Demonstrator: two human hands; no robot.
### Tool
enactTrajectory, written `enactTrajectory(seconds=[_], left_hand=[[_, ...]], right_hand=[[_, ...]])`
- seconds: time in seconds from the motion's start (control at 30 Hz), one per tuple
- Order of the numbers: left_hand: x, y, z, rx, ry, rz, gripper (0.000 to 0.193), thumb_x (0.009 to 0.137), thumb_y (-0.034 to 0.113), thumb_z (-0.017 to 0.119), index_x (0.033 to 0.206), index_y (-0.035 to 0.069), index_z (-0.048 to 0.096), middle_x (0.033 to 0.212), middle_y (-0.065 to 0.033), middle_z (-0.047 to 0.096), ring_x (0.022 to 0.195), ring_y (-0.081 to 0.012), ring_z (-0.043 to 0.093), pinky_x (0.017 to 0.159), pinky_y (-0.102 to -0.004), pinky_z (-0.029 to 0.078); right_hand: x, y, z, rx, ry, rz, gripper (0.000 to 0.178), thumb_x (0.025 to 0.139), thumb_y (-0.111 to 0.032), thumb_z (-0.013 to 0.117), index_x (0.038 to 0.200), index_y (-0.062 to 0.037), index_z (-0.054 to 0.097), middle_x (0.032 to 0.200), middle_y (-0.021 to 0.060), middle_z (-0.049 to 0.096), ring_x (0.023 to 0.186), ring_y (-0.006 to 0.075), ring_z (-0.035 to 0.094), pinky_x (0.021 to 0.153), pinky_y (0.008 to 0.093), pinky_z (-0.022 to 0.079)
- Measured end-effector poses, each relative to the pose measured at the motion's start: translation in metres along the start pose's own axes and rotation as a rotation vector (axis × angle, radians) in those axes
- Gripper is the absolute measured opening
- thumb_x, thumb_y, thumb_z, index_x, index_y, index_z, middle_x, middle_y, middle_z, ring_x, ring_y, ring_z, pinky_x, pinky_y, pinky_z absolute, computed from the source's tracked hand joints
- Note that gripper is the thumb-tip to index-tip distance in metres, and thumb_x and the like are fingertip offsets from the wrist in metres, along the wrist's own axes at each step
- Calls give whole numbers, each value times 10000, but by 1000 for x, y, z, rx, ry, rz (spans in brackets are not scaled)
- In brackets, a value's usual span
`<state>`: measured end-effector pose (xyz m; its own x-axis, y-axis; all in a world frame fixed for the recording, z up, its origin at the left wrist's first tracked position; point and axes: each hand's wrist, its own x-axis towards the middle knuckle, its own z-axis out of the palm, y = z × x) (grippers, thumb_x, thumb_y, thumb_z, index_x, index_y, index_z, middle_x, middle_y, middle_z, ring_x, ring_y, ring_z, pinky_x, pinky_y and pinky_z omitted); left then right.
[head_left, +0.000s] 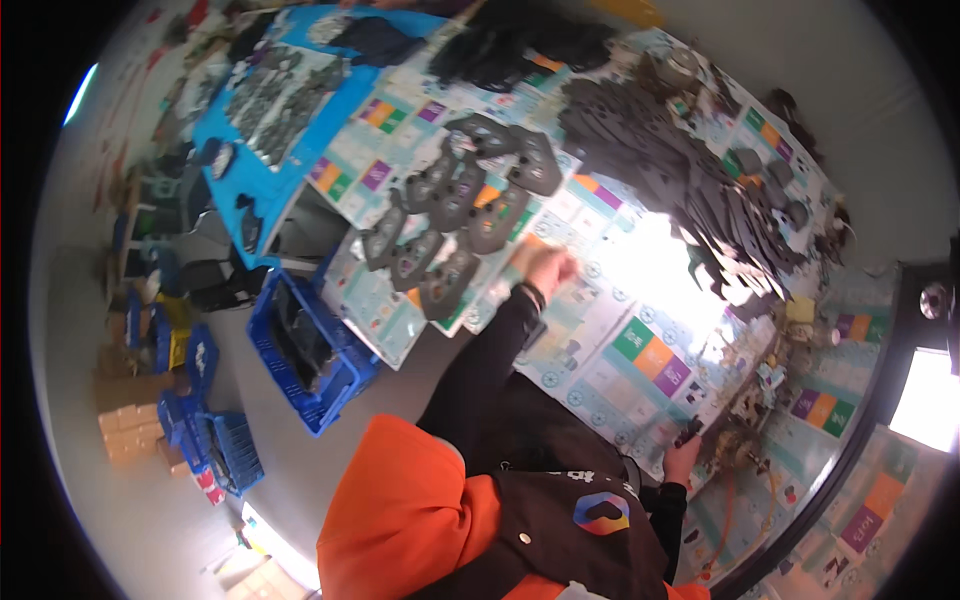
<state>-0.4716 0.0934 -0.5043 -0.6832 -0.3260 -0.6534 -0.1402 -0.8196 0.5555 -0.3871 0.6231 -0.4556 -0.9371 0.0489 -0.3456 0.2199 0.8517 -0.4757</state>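
Note:
My left hand is stretched over the patterned table, just right of several dark grey flat pieces with holes. Its fingers look curled closed, and blur hides what may be in them. Low on the right, near the table edge, my right hand is closed around a small black object whose kind I cannot make out. The grey pieces lie in a loose cluster on a patterned sheet.
A large pile of dark grey strips covers the table's far right. Black material lies at the back. A blue mat holds small grey parts. On the left stand a blue crate with dark contents and cardboard boxes.

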Motion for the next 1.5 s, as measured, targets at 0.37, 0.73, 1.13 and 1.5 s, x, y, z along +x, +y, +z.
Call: enactTrajectory(seconds=[0.37,0.73,1.13,1.5], left_hand=[[-218,-6,-244,90,740,182,175,892,177,606,761,60,602,645,-50,564,475,-169,531,412,-295,418],[-164,1,-281,-69,254,142,230,1023,218,592,1188,59,591,1120,-101,706,1023,-233,704,828,-367,561],[-134,-5,-308,-335,132,409,133,1039,2,529,1097,116,564,913,-23,595,822,-181,681,888,-518,619],[-152,75,-375,-253,351,434,331,1012,-15,546,1328,64,486,861,-4,544,756,-146,616,813,-477,636]], right_hand=[[0,-5,8,-372,156,-253,664,766,-156,725,1336,65,465,1283,307,509,1266,502,445,1135,562,327],[-21,-33,-42,-221,195,-232,428,823,-127,709,1224,-23,600,1235,209,598,1245,405,514,1093,503,378],[-50,-100,-17,-232,131,-284,294,811,-21,626,1102,14,648,1089,229,625,1110,417,579,980,477,462],[-52,-188,-15,-196,99,-173,308,796,13,636,1104,16,648,1135,222,617,1148,402,572,1013,469,451]])
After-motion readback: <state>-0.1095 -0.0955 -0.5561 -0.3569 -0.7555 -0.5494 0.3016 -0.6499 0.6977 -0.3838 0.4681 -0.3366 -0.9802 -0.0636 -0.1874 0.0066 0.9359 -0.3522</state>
